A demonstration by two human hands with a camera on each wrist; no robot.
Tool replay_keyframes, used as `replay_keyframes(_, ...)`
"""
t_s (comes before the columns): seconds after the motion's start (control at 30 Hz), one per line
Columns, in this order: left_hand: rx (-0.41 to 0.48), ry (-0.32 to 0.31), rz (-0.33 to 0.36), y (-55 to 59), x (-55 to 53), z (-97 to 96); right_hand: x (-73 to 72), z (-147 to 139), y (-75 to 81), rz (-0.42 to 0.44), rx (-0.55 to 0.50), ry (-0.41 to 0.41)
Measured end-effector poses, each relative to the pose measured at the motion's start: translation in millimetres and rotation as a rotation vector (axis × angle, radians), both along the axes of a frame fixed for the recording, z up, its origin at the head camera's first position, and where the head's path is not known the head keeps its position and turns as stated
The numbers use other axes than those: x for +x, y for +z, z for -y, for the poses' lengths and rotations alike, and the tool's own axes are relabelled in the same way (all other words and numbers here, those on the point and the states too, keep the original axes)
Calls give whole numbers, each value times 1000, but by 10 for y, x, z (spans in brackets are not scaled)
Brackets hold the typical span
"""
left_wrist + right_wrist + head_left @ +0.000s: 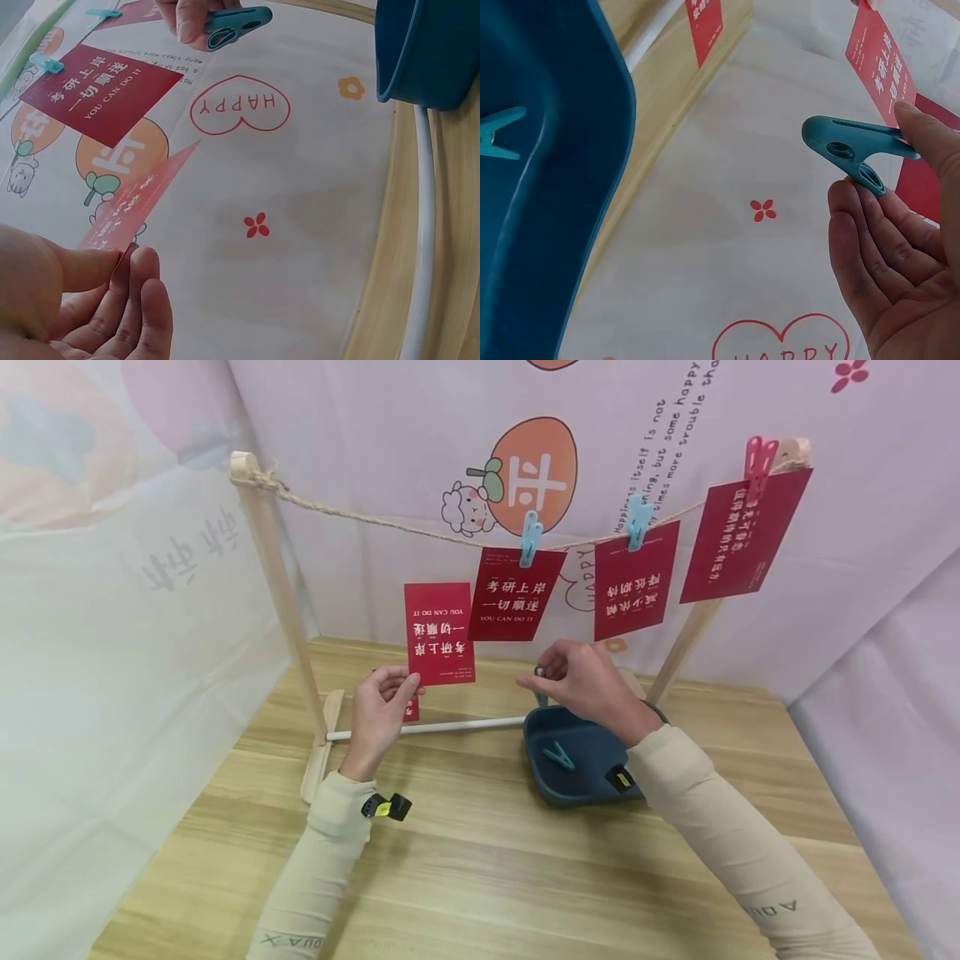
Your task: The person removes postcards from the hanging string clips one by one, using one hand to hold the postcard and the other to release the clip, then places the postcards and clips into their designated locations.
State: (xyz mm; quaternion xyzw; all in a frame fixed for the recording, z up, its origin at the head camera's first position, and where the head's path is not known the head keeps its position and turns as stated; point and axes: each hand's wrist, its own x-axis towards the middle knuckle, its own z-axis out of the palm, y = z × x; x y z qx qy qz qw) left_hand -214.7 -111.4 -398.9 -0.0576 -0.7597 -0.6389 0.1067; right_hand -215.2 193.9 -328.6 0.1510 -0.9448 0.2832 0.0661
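Observation:
My left hand (pixel 378 710) pinches a red card (pixel 441 635) by its lower corner, thumb in front; the card stands upright with its white print upside down in the head view. My right hand (pixel 588 681) pinches a teal clothespin (pixel 847 146) between thumb and fingers, above the blue basin. Two red cards, a middle one (pixel 517 595) and another (pixel 637 583), hang from the twine under light blue clothespins (pixel 531 539). At the right end hangs a third red card (pixel 746 539) under a pink clothespin (pixel 760 464).
A twine (pixel 360 514) runs between two wooden posts (pixel 273 585), joined low down by a white rod (pixel 457 725). The blue basin (pixel 551 789) on the wooden table holds a teal clothespin (pixel 558 757). Part of another red card (pixel 411 710) shows behind my left hand.

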Motion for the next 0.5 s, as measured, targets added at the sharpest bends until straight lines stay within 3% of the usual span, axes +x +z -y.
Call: replay_keyframes(0.5,-7,2,38,-47,-51,6,52,-146,-135,-2,24,-8)
